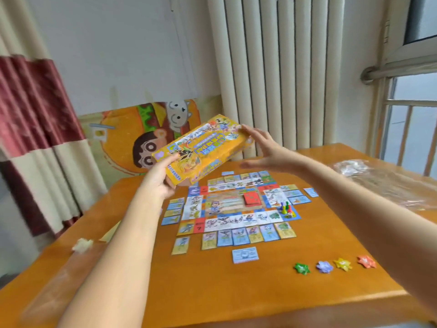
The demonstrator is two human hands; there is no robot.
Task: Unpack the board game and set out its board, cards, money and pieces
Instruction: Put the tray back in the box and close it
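Observation:
My left hand (pixel 158 178) grips the near left end of the yellow game box (pixel 201 150), held tilted in the air above the table's far side. My right hand (pixel 264 150) is open with straight fingers against the box's far right end. The board (pixel 236 204) lies flat on the orange table (pixel 212 292) with a red card stack (pixel 251 198) in its middle and several pawns (pixel 286 208) at its right corner. Property cards (pixel 248 236) line its edges. A blue money stack (pixel 245 255) and several star-shaped tokens (pixel 334 265) lie nearer me.
Crumpled clear plastic wrap (pixel 383 178) lies at the table's far right. A small white scrap (pixel 82 245) sits near the left edge. A radiator (pixel 272 67), a cartoon burger cushion (pixel 132 138) and curtains (pixel 35 138) stand behind the table.

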